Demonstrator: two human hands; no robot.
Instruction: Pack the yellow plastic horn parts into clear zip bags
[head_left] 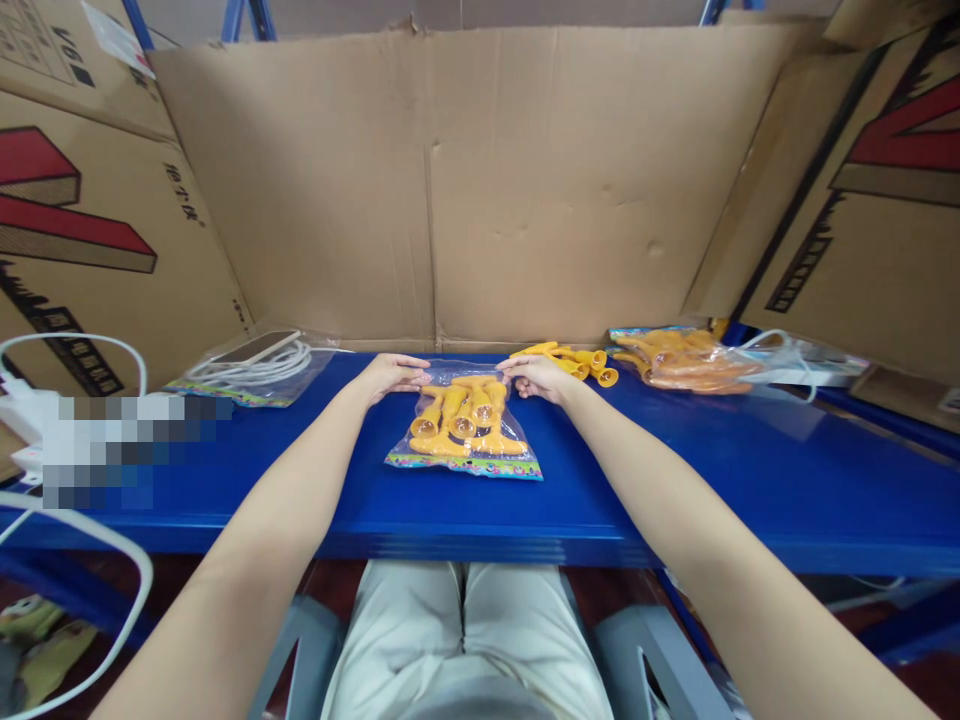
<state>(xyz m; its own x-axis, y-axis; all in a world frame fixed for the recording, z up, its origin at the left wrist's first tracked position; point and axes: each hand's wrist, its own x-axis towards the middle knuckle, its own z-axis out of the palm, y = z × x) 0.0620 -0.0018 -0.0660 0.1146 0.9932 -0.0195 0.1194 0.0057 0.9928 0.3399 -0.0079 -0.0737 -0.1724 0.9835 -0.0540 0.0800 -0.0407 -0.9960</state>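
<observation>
A clear plastic bag [496,462] with a colourful printed strip along its near edge lies flat on the blue table. Inside it are several yellow plastic pieces [461,400], some with round cup-like ends. My left hand [394,375] pinches the bag's far left corner. At the far right corner, my right hand [536,375] grips the bag between thumb and fingers. Just beyond my right hand sits a loose pile of similar yellow pieces [600,365].
Another filled bag of yellow pieces [675,358] lies at the back right, beside a white cable [795,365]. A bag with a coiled white cable [259,365] rests at the back left. Cardboard walls [562,180] enclose the blue table [600,490]. White cords [135,550] hang at left.
</observation>
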